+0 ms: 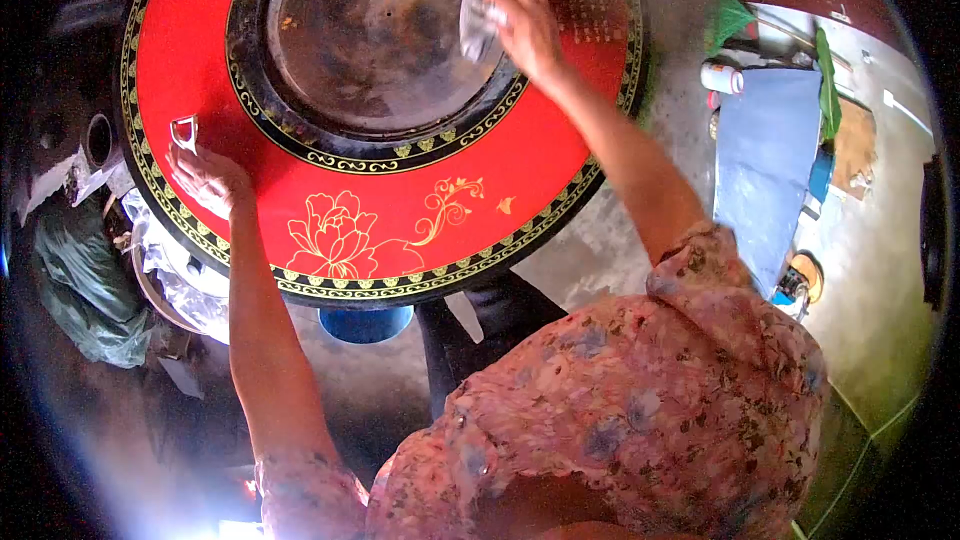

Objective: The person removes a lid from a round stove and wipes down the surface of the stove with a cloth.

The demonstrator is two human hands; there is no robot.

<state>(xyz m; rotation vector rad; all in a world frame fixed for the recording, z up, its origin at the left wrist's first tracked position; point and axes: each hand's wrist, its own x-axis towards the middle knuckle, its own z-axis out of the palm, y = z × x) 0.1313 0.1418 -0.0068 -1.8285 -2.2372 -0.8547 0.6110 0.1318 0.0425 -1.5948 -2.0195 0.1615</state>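
Observation:
My right hand (525,28) is closed on a crumpled whitish cloth (478,28), at the right edge of the dark, stained round centre (375,40) of a table. The tabletop (260,195) is red and round, with gold flower drawings and a black-and-gold patterned border. At its left side, my left hand (210,178) is low over the red surface. Its fingertips are at a small white-rimmed loop (184,133), which they seem to pinch; its kind is not clear.
Below the tabletop are a blue round container (366,325) and dark legs. To the left lie a dark green bag (90,280) and clear plastic wrap (190,280). A grey-blue board-like surface (765,150) stands at the right, with a white container (722,78) beside it.

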